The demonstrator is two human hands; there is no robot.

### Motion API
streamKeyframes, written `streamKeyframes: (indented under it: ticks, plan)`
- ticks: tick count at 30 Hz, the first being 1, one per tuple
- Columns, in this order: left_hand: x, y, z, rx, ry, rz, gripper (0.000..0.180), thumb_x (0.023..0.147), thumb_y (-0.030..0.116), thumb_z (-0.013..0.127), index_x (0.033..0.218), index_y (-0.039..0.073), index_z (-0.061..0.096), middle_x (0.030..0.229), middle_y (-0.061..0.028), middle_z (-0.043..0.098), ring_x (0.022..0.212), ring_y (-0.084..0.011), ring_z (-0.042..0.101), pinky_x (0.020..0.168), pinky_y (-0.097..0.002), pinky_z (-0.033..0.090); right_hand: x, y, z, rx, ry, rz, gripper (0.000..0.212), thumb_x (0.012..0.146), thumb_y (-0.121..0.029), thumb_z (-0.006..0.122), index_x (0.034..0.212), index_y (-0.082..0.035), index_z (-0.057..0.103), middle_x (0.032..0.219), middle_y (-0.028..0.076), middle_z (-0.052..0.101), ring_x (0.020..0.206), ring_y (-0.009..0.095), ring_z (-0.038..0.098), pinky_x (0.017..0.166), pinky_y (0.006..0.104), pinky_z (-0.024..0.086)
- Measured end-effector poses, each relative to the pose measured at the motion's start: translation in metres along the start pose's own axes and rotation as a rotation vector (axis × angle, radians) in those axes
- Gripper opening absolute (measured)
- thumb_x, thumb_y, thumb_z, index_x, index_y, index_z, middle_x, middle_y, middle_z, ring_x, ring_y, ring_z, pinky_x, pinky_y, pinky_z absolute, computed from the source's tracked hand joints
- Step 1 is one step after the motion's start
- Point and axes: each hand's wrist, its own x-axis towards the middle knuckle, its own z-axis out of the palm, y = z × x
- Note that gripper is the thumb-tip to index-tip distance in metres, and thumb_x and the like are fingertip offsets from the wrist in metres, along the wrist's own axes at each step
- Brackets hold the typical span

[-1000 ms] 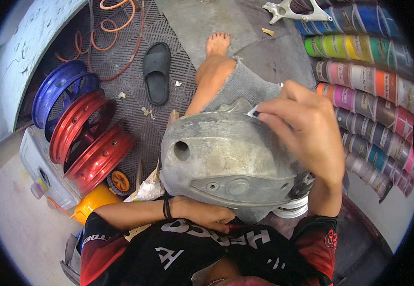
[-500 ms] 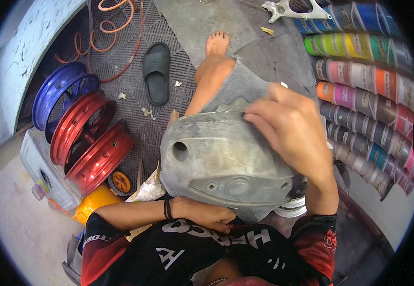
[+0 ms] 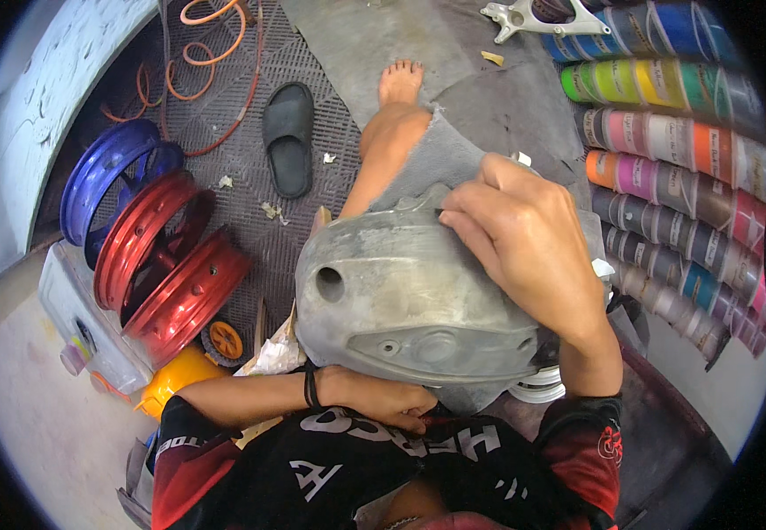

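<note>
A large, dull grey engine cover (image 3: 409,283), seemingly cast metal, rests across my lap. It has a round hole near its left end and a recessed panel on the side facing me. Over its far edge, my right hand (image 3: 524,234) is closed, thumb and fingertips pressed together against the surface; whatever they pinch, if anything, is hidden. My left hand (image 3: 387,399) lies curled between the cover's near edge and my shirt, and its closed fingers hide anything inside. Grey cloth (image 3: 440,159) covers my thigh beyond the cover.
Blue (image 3: 105,181) and red wheel rims (image 3: 149,238) lean at the left, by a yellow container (image 3: 180,380). A black slipper (image 3: 288,141) and coiled orange hose (image 3: 211,62) lie on the matting. Rows of colourful cans (image 3: 665,132) line the right; a metal bracket (image 3: 546,19) lies far right.
My right hand has shifted slightly left and toward me along the cover's far edge, and is less blurred. The left hand stays in place.
</note>
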Motion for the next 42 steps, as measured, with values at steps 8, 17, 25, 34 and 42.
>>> streamKeyframes:
  ticks: [8, 17, 25, 34, 42]
  plan:
    - [-0.002, 0.002, 0.000, 0.014, -0.013, -0.003, 0.031, 0.100, 0.033, 0.065, 0.092, 0.004, 0.058, 0.074, -0.0092, 0.055, 0.070, -0.0202, 0.054, 0.067, -0.0365, 0.044, 0.001, 0.000, 0.002, -0.010, 0.036, 0.042, 0.010, 0.081, -0.014, 0.073, 0.082, -0.005, 0.069, 0.077, 0.014, 0.059, 0.074, 0.036, 0.064, 0.063, 0.0458, 0.049]
    - [0.000, -0.003, 0.001, -0.036, 0.016, 0.028, 0.034, 0.101, 0.033, 0.065, 0.089, 0.003, 0.054, 0.073, -0.0089, 0.052, 0.068, -0.0202, 0.049, 0.066, -0.0365, 0.043, 0.004, -0.003, -0.009, -0.027, 0.087, 0.042, 0.011, 0.083, -0.014, 0.073, 0.082, -0.004, 0.067, 0.078, 0.012, 0.059, 0.075, 0.034, 0.063, 0.065, 0.0461, 0.049]
    - [-0.001, 0.005, 0.000, -0.045, -0.022, -0.026, 0.033, 0.101, 0.031, 0.064, 0.091, 0.002, 0.055, 0.073, -0.0088, 0.051, 0.069, -0.0188, 0.048, 0.067, -0.0363, 0.042, 0.000, 0.004, -0.016, 0.042, 0.116, 0.068, 0.011, 0.078, -0.004, 0.079, 0.084, -0.002, 0.070, 0.075, 0.011, 0.059, 0.070, 0.028, 0.061, 0.062, 0.0390, 0.044]
    - [0.003, -0.010, 0.007, -0.087, -0.006, 0.003, 0.036, 0.100, 0.032, 0.066, 0.086, 0.002, 0.053, 0.071, -0.0090, 0.052, 0.067, -0.0205, 0.050, 0.064, -0.0368, 0.042, 0.001, 0.008, -0.007, 0.013, 0.063, 0.082, 0.010, 0.079, -0.004, 0.079, 0.085, -0.002, 0.070, 0.076, 0.011, 0.062, 0.071, 0.027, 0.063, 0.062, 0.0381, 0.046]
    - [0.003, -0.012, 0.011, -0.112, -0.017, 0.005, 0.033, 0.101, 0.031, 0.064, 0.089, 0.002, 0.055, 0.072, -0.0096, 0.053, 0.068, -0.0202, 0.050, 0.065, -0.0372, 0.042, 0.004, 0.016, 0.009, 0.153, 0.027, 0.122, 0.009, 0.084, -0.011, 0.074, 0.083, -0.003, 0.069, 0.078, 0.013, 0.063, 0.073, 0.034, 0.065, 0.065, 0.0443, 0.049]
